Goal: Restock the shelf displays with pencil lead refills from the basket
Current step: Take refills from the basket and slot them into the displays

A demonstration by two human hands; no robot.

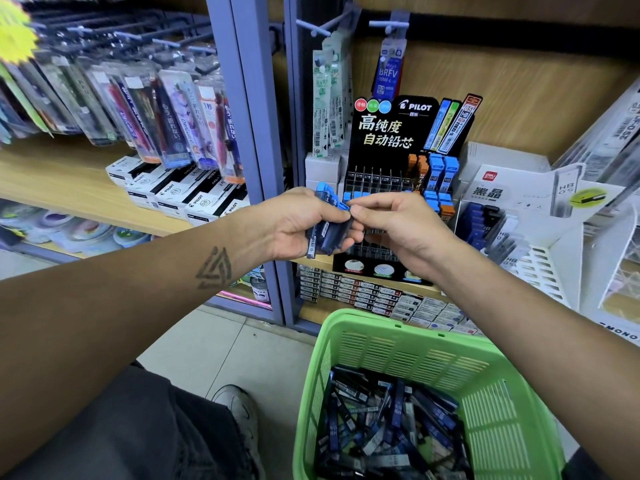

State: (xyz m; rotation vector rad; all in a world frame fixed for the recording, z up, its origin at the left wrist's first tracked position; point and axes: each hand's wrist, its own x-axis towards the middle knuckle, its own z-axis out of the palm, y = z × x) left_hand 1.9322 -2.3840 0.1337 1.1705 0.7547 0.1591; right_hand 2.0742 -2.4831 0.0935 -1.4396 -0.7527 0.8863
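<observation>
The fingers (pixel 341 221) of the left hand (pixel 298 223) curl round a small bundle of dark blue, flat plastic lead refill cases with light blue caps (pixel 329 230), gripping them upright in front of the shelf. The right hand (pixel 398 226) meets it from the other side: its thumb and forefinger pinch the light blue cap of one case in that bundle, the other fingers loosely bent beneath.

Both hands hover just in front of the black cardboard Pilot display stand with gridded clear slots (pixel 388 140), which stands on the pale wooden shelf (pixel 69 181). A few slots on its right side hold blue-capped and orange-capped cases (pixel 438 174); how many of the other slots are filled cannot be told.

Below the hands, on the tiled floor, sits a bright green slatted plastic basket (pixel 415 344), its bottom covered with a loose heap of dark blue and grey refill cases (pixel 388 427) lying in all directions.

To the right of the stand is a white cardboard display with dark and clear refill cases (pixel 491 216). To the left hang glossy blister packs of mechanical pencils (pixel 180 116) above white and black Pilot boxes (pixel 173 192).
</observation>
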